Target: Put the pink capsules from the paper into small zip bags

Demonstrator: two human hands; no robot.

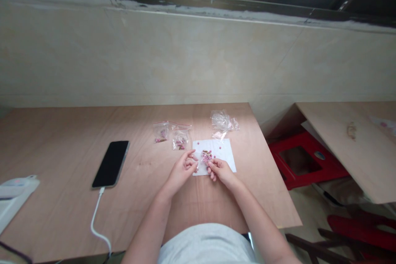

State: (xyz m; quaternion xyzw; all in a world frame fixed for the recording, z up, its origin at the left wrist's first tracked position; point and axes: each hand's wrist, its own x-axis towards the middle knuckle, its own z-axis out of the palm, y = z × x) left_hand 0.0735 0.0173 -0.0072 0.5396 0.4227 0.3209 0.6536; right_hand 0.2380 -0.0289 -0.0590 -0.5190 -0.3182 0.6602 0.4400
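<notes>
A white sheet of paper [228, 154] lies on the wooden table, with a small pile of pink and gold-coloured beads [206, 156] at its middle. A few loose pink beads are scattered around the pile. At the paper's left edge is my left hand [185, 166], its index finger stretched out and apart from the curled others. My right hand [220, 170] is closed in a pinch at the pile's lower right; what lies between thumb and fingers is too small to make out.
Two small zip bags of beads, the left bag [161, 133] and the right bag [181, 138], lie behind my left hand. Crumpled clear plastic bags [223, 121] sit behind the paper. A black phone [110, 164] with a white cable [94, 218] is at left. The table's right edge drops off beyond my right arm.
</notes>
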